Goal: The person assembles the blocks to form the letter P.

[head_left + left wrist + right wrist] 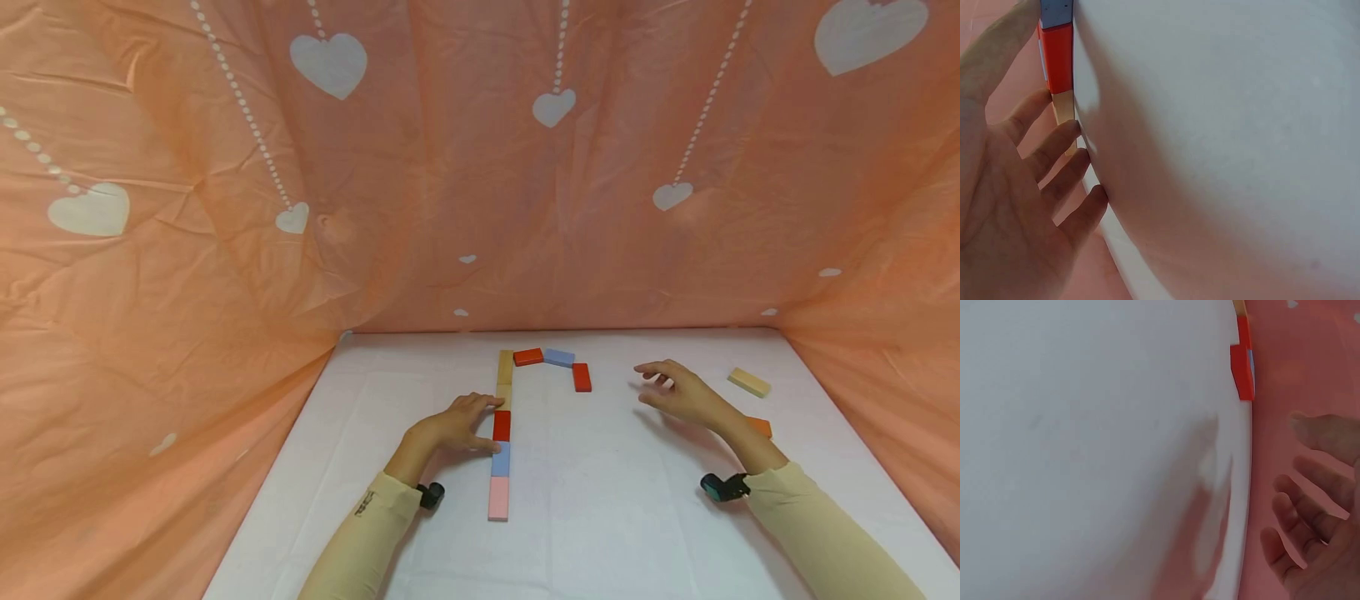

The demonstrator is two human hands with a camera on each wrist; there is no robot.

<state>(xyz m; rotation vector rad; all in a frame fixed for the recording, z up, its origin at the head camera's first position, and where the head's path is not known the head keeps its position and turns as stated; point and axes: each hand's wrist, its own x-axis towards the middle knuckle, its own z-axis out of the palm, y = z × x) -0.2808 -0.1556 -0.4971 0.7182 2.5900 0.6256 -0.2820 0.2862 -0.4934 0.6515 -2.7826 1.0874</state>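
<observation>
The left hand point(459, 423) has its fingers spread and grips nothing; its fingertips are at the nearer wooden block point(506, 392) and its thumb at the blue block point(502, 464) of a straight row point(502, 433) on the white worktop point(630, 525). Between these two lies a red block point(502, 423), and a pink block point(498, 498) makes the near end. The right hand point(681, 393) hovers with loosely bent, parted fingers, holding nothing, between a curve of three blocks point(558, 357) and a loose wooden block point(748, 382).

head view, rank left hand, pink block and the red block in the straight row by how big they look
1. Left hand
2. Pink block, helped by lying nearer the camera
3. Red block
</observation>
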